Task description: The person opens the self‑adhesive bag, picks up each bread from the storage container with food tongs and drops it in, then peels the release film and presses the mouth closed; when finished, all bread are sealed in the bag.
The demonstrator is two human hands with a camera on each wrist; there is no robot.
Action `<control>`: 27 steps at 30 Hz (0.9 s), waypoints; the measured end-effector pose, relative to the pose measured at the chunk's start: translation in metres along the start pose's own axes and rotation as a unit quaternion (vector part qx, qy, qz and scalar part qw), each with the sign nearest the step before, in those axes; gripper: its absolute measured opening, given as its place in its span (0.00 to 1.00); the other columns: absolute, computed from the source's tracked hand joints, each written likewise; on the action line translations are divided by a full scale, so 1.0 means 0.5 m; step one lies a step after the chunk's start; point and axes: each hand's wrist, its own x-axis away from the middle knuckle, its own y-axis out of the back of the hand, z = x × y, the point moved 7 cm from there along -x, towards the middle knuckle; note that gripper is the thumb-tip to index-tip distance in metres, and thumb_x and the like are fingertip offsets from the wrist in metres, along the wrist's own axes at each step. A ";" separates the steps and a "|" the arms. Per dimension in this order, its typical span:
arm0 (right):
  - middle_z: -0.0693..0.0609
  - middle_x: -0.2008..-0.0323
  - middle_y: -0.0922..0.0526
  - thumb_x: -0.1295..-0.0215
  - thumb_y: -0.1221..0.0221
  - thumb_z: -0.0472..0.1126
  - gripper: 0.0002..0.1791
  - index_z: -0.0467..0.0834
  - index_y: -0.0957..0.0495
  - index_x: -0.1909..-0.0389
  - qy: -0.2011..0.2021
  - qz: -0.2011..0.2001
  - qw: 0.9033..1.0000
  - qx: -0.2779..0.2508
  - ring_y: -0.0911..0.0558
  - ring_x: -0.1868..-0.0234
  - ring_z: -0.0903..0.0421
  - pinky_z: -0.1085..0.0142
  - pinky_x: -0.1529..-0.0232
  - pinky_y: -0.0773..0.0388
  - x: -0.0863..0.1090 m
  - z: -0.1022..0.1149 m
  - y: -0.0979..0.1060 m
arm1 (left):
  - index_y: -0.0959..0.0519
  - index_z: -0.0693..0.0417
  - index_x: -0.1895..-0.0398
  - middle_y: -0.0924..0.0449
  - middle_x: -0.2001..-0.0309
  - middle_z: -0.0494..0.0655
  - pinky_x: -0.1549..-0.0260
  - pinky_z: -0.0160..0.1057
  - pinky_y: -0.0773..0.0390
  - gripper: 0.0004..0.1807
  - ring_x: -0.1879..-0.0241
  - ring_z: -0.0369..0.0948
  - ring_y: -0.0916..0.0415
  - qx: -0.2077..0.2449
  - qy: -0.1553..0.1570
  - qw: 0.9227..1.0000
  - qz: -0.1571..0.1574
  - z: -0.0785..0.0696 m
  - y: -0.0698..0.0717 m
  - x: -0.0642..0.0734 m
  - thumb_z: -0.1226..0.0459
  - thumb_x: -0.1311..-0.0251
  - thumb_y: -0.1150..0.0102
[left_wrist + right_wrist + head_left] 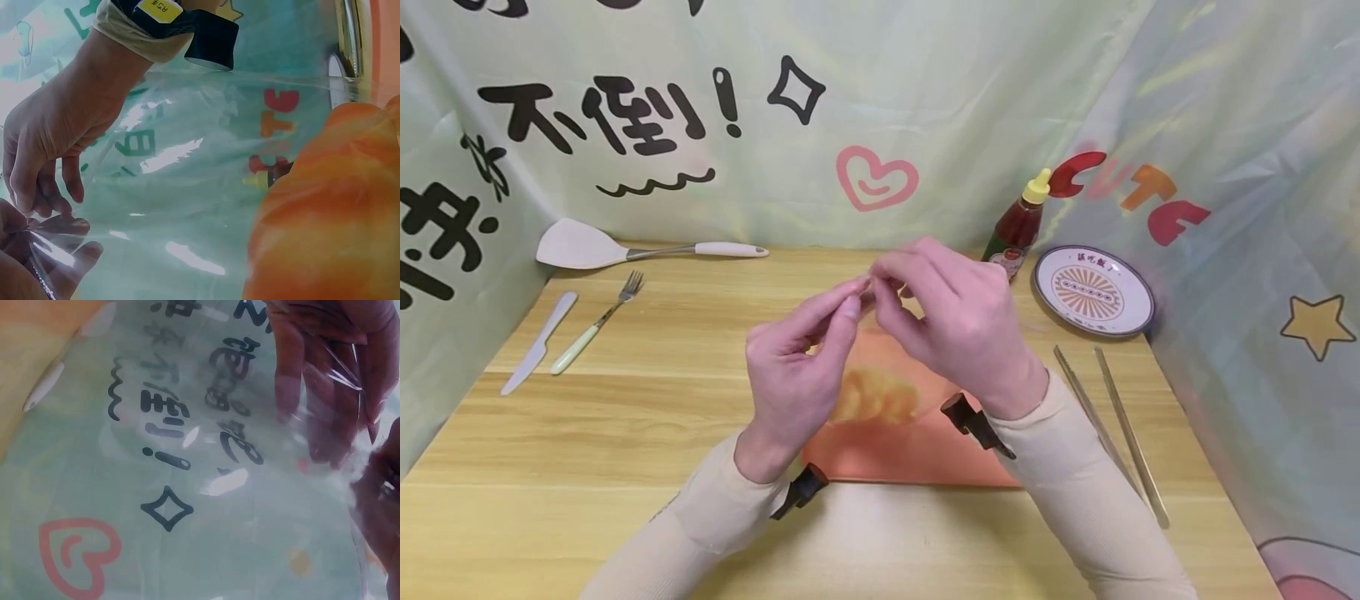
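Left hand point(797, 358) and right hand point(962, 325) both pinch a transparent plastic bag point(169, 206); golden bread point(876, 396) shows at their six o'clock, against an orange cutting board point(910, 458).

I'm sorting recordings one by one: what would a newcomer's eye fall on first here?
Likely the left hand and right hand, mid-view, pinching glinting clear plastic. Just below them in the head view, the golden bread shows against the orange board. The yellow-capped bottle stands at back right.
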 end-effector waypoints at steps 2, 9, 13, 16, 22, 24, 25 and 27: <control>0.45 0.73 0.20 0.42 0.41 0.27 0.02 0.32 0.22 0.68 -0.007 0.004 1.000 -0.001 0.19 0.76 0.55 0.65 0.73 0.18 -0.001 -0.002 -0.001 | 0.17 0.72 0.57 0.15 0.61 0.59 0.82 0.30 0.28 0.09 0.66 0.49 0.14 0.005 0.003 1.000 0.001 0.000 0.000 -0.001 0.76 0.38 0.42; 0.44 0.71 0.20 0.39 0.42 0.28 0.02 0.32 0.24 0.65 -0.031 0.025 0.999 -0.013 0.19 0.73 0.55 0.64 0.68 0.18 0.001 -0.008 -0.007 | 0.17 0.73 0.57 0.15 0.61 0.60 0.80 0.30 0.25 0.09 0.63 0.52 0.15 0.009 0.010 1.000 -0.008 0.005 0.002 -0.001 0.79 0.39 0.42; 0.44 0.71 0.21 0.38 0.42 0.28 0.03 0.32 0.25 0.64 -0.036 0.032 0.999 -0.013 0.18 0.72 0.55 0.64 0.68 0.17 0.005 -0.011 -0.011 | 0.17 0.73 0.57 0.15 0.61 0.60 0.80 0.29 0.26 0.09 0.62 0.53 0.15 0.014 0.018 1.000 -0.013 0.007 0.002 -0.001 0.79 0.40 0.42; 0.44 0.71 0.21 0.39 0.42 0.27 0.03 0.31 0.26 0.65 -0.052 0.016 0.998 -0.018 0.17 0.71 0.53 0.63 0.67 0.16 0.008 -0.023 -0.009 | 0.17 0.74 0.57 0.15 0.62 0.60 0.80 0.29 0.25 0.09 0.62 0.54 0.15 0.024 0.025 0.999 -0.021 0.009 0.003 0.000 0.79 0.40 0.42; 0.44 0.72 0.20 0.38 0.43 0.25 0.00 0.31 0.25 0.67 -0.107 -0.040 0.992 -0.061 0.15 0.71 0.53 0.62 0.67 0.16 0.014 -0.053 0.004 | 0.22 0.78 0.50 0.17 0.60 0.66 0.58 0.52 0.19 0.14 0.60 0.58 0.16 0.062 0.032 0.997 -0.031 0.017 0.008 0.007 0.76 0.36 0.41; 0.44 0.72 0.19 0.36 0.43 0.26 0.02 0.30 0.25 0.67 -0.122 -0.052 0.988 -0.075 0.15 0.71 0.53 0.63 0.68 0.16 0.015 -0.060 0.009 | 0.23 0.78 0.49 0.17 0.60 0.66 0.58 0.53 0.19 0.15 0.59 0.58 0.17 0.062 0.033 0.997 -0.028 0.018 0.009 0.008 0.74 0.35 0.42; 0.44 0.72 0.19 0.36 0.43 0.27 0.02 0.30 0.24 0.68 -0.129 -0.057 0.987 -0.079 0.15 0.71 0.53 0.64 0.68 0.16 0.016 -0.064 0.013 | 0.23 0.79 0.50 0.17 0.60 0.67 0.58 0.53 0.19 0.14 0.59 0.58 0.17 0.065 0.034 0.997 -0.027 0.019 0.009 0.008 0.74 0.34 0.42; 0.45 0.72 0.19 0.37 0.42 0.26 0.02 0.30 0.24 0.68 -0.146 -0.069 0.983 -0.083 0.15 0.72 0.54 0.66 0.68 0.17 0.016 -0.072 0.021 | 0.22 0.79 0.53 0.17 0.60 0.66 0.58 0.53 0.19 0.12 0.59 0.58 0.17 0.068 0.040 0.996 -0.028 0.021 0.011 0.008 0.73 0.33 0.43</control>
